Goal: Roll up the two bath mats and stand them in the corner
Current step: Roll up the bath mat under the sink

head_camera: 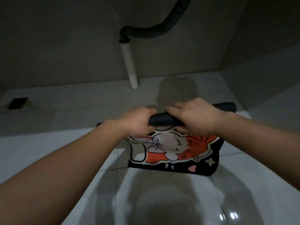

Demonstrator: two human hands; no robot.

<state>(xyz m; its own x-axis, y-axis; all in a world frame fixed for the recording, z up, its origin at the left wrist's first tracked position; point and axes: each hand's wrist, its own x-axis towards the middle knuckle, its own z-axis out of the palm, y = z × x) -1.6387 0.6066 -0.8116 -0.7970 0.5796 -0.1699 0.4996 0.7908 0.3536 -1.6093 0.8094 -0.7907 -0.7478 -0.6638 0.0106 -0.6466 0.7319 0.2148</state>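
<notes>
Two bare forearms were seen nearest, reaching out over the tiled floor [48, 143]. The left hand [136, 121] and right hand [196, 117] were curled down onto the dark rolled part [162, 120] of the bath mat [175, 151], its printed flat end lying just below both hands. Uneven pressure could skew or loosen the roll. No readable writing was made out, only cartoon print.

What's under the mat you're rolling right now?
White floor tiles show around the bath mat; whatever lies beneath its flat part is covered. Both hands, left and right, hide the roll's middle.
</notes>
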